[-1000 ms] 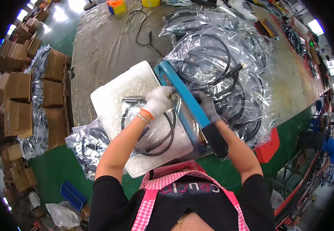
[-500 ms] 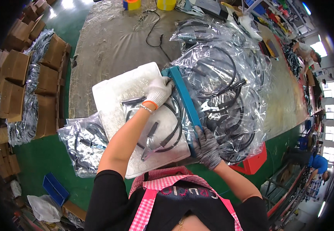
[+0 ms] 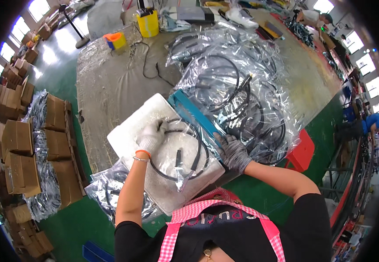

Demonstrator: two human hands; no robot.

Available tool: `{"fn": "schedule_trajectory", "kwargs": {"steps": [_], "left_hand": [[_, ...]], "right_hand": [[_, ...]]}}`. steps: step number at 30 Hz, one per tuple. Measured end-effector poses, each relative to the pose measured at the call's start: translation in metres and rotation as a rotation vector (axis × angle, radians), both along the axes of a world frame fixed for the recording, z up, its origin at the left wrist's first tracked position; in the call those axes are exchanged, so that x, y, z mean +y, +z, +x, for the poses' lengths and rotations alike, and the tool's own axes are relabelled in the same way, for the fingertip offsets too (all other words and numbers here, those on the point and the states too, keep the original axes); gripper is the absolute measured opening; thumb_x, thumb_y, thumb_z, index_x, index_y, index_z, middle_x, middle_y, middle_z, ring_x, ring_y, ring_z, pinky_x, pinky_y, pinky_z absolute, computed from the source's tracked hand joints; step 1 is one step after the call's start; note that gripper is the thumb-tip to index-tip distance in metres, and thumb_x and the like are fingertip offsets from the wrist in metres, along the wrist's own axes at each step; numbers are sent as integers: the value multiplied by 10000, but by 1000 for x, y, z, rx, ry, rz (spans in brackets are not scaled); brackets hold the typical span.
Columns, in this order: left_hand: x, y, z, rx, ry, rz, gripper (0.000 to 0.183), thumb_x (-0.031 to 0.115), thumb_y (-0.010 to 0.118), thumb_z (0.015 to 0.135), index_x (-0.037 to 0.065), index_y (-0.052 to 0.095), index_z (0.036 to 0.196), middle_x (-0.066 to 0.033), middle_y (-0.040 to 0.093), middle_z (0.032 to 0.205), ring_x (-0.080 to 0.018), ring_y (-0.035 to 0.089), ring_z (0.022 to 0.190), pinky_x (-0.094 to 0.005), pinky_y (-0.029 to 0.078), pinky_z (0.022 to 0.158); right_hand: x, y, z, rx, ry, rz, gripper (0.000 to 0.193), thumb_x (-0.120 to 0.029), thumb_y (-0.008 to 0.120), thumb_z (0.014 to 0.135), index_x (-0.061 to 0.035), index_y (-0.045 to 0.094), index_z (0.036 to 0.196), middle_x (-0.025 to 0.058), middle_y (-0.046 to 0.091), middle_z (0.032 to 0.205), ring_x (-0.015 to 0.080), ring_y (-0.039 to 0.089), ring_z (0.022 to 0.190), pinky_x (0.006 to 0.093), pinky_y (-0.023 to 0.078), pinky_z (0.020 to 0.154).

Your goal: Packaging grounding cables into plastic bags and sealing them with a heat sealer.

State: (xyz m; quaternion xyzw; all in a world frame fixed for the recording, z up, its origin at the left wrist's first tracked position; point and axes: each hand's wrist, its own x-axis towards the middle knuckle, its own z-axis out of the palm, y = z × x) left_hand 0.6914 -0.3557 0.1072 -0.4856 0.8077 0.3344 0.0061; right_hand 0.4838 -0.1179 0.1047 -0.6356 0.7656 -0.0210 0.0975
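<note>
A clear plastic bag (image 3: 186, 174) with a coiled black cable (image 3: 208, 150) inside lies on a white foam block (image 3: 126, 127). My left hand (image 3: 150, 136), in a white knit glove, is at the bag's upper left part, fingers curled on the plastic. Along the block's right side runs a long teal bag sealer (image 3: 197, 114). My right hand (image 3: 235, 153), in a dark grey glove, grips the sealer's near end; its thumb is hidden.
Bagged cables (image 3: 242, 94) are heaped right of the sealer. Another bagged cable (image 3: 110, 192) lies under the block's left corner. Yellow containers (image 3: 148, 24) and a loose cord (image 3: 145, 65) are farther back. A red stool (image 3: 302, 152) stands at right, cartons (image 3: 21, 172) at left.
My left hand has moved from the sealer's far end back over the bag. My right hand remains at the sealer's near end. The view has shifted.
</note>
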Motion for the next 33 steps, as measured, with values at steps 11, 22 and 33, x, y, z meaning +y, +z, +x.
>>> {"fn": "schedule_trajectory", "kwargs": {"steps": [11,22,33], "left_hand": [[76,-26,127,782,-199,133,418,-38,576,854,-32,475,1260,-117,630,1048,-169,622,918,-281,504,855],[202,-6,72,980,535,554,743,77,720,763,-26,283,1354,-117,573,1064,-198,578,965,-308,478,823],[242,-31,57,851,556,252,1078,226,810,710,-49,74,1449,-257,387,1352,-306,445,1223,-362,382,1008]], "right_hand": [[3,2,3,-51,-16,-102,598,-272,512,860,-135,344,1417,202,544,1036,357,561,934,483,467,785],[3,9,7,-61,-56,-121,611,-226,532,851,-158,331,1424,220,565,1069,388,582,937,493,476,811],[8,-16,-1,-31,-51,-128,600,-273,504,882,-162,303,1437,221,558,1134,380,573,997,466,466,865]]}}
